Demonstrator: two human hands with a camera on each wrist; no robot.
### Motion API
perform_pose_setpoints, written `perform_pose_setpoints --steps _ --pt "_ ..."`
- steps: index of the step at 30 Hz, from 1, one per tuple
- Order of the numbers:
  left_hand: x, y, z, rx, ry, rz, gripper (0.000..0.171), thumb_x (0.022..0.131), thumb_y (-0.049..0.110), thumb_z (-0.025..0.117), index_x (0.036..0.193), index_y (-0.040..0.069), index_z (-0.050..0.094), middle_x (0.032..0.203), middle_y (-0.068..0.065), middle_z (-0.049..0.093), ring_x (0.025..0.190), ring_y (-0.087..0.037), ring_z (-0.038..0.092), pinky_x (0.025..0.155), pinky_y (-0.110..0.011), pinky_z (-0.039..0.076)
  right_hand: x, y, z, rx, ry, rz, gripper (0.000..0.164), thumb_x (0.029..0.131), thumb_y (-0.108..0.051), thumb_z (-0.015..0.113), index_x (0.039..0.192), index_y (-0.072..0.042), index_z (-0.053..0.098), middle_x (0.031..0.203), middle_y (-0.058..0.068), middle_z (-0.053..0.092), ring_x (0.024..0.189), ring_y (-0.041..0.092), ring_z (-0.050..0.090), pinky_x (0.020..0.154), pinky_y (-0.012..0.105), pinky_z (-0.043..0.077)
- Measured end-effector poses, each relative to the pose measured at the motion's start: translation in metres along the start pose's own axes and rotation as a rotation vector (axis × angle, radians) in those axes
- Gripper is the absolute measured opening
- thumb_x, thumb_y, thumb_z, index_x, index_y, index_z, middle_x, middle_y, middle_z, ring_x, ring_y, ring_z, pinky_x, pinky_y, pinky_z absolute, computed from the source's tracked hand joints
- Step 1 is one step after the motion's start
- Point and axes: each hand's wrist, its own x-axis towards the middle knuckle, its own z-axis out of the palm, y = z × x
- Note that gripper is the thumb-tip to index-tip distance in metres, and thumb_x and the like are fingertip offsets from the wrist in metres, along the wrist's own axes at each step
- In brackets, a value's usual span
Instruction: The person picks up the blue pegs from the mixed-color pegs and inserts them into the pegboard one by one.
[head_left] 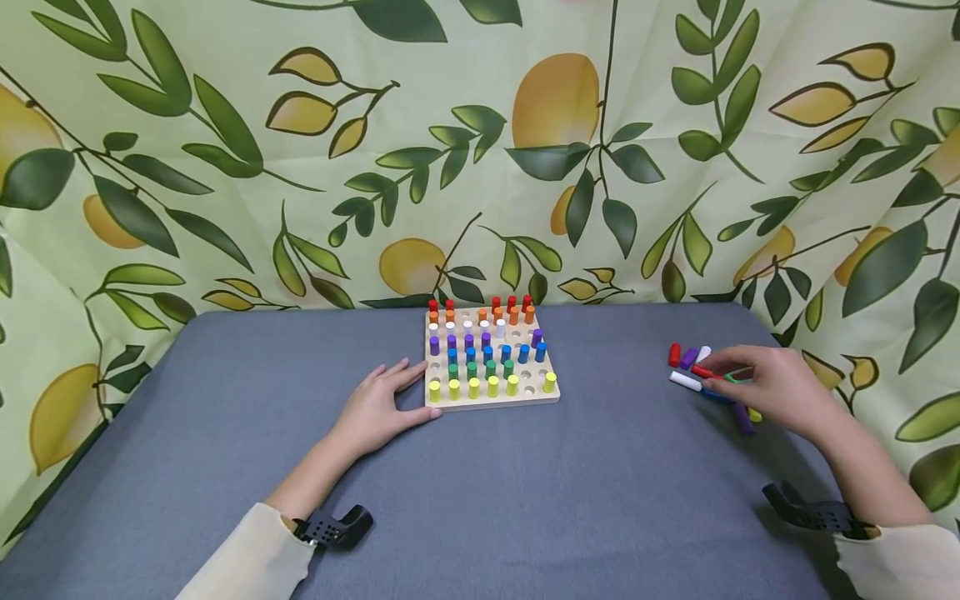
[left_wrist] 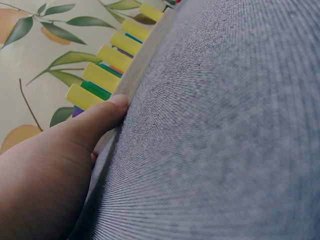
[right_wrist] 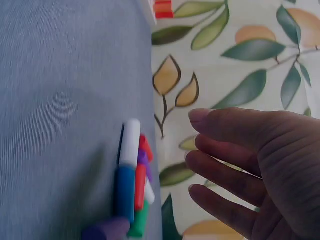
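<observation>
A wooden pegboard (head_left: pixel 495 405) stands on the cloth-covered table, with rows of yellow pegs (head_left: pixel 473 388), green, blue, purple, white, orange and red ones upright in its holes. My left hand (head_left: pixel 378 408) rests against its left side, fingers extended, and the left wrist view shows the thumb (left_wrist: pixel 107 112) touching the board's front edge (left_wrist: pixel 137 70). Off to the right, my right hand (head_left: pixel 780 379) is above a loose heap of pegs, including a white peg (head_left: pixel 685 382) and a red peg (head_left: pixel 675 355). Between its thumb and fingers (right_wrist: pixel 215 170) is a gap with nothing in it.
Several holes in the board hold no peg, some of them near its right side. A patterned curtain (head_left: pixel 465 167) of leaves and fruit hangs behind the grey tablecloth (head_left: pixel 570 500). In the right wrist view, a blue peg (right_wrist: pixel 124 195) lies end to end with the white one.
</observation>
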Motion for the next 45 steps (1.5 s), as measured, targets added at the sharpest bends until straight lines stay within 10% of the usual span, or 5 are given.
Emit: perform_pose_setpoints --steps 13,30,45 --pt "0.0 0.0 -0.001 0.002 0.009 0.003 0.078 0.082 0.053 0.079 0.148 0.02 0.055 0.155 -0.021 0.047 0.146 -0.052 0.035 0.118 -0.067 0.03 -0.008 0.027 0.0 0.025 -0.113 0.142 0.023 0.081 -0.014 0.083 0.1 -0.002 0.078 0.091 0.015 0.078 0.073 -0.012 0.061 0.062 0.016 0.051" --pt "0.0 0.002 0.0 -0.004 0.003 0.011 0.077 0.082 0.052 0.079 0.147 0.019 0.055 0.154 -0.022 0.048 0.146 -0.051 0.036 0.119 -0.065 0.03 -0.01 0.037 0.025 -0.079 -0.197 0.117 0.016 0.083 -0.016 0.082 0.095 -0.005 0.079 0.088 0.01 0.077 0.077 0.016 0.065 0.064 0.033 0.054" --pt "0.0 -0.001 0.0 -0.001 0.002 0.001 0.077 0.082 0.053 0.079 0.147 0.02 0.055 0.155 -0.022 0.047 0.146 -0.052 0.035 0.117 -0.068 0.031 -0.009 0.033 0.027 -0.088 -0.145 0.094 0.013 0.082 -0.014 0.082 0.092 -0.006 0.08 0.086 0.007 0.077 0.074 0.007 0.06 0.06 0.025 0.047"
